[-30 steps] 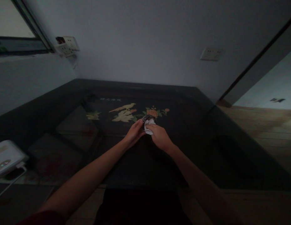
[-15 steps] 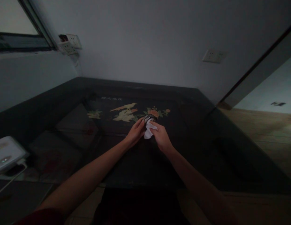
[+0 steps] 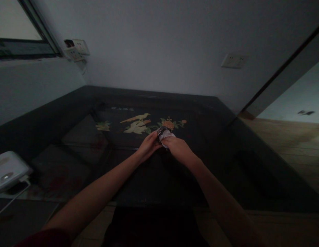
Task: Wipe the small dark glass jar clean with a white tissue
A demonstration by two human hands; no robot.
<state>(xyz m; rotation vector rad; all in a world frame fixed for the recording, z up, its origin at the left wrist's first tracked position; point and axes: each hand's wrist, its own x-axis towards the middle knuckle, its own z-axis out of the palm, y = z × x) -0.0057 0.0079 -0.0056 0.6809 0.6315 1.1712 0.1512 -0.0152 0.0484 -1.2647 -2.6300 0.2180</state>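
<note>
Near the centre of the frame, the left hand (image 3: 148, 145) is gripping a small dark glossy object (image 3: 160, 131), its fingers closing around the left side; the dim light is hiding exactly what the object is. The right hand (image 3: 179, 147) is pinching a crumpled white tissue (image 3: 167, 135) between thumb and fingers and is holding it against the object's near right side, so the tissue is covering part of it. Both hands are meeting just above a dark glossy tabletop (image 3: 159, 181); whether the object is touching that surface cannot be told.

Just beyond the hands, yellow birds (image 3: 136, 126) and an orange flower (image 3: 168, 124) are decorating the tabletop, with a row of pale lettering (image 3: 122, 109) running above and to the left of the birds. At the lower left edge of the frame, a white device (image 3: 10, 168) is sitting with a white cable (image 3: 13, 201) plugged into its side. In the upper left, wall sockets (image 3: 81, 47) are standing close to a window frame (image 3: 50, 39), while a double socket (image 3: 234, 61) is showing on the pale wall (image 3: 154, 48) at upper right. Along the right edge, a light brown floor (image 3: 298, 144) is stretching past the tabletop.
</note>
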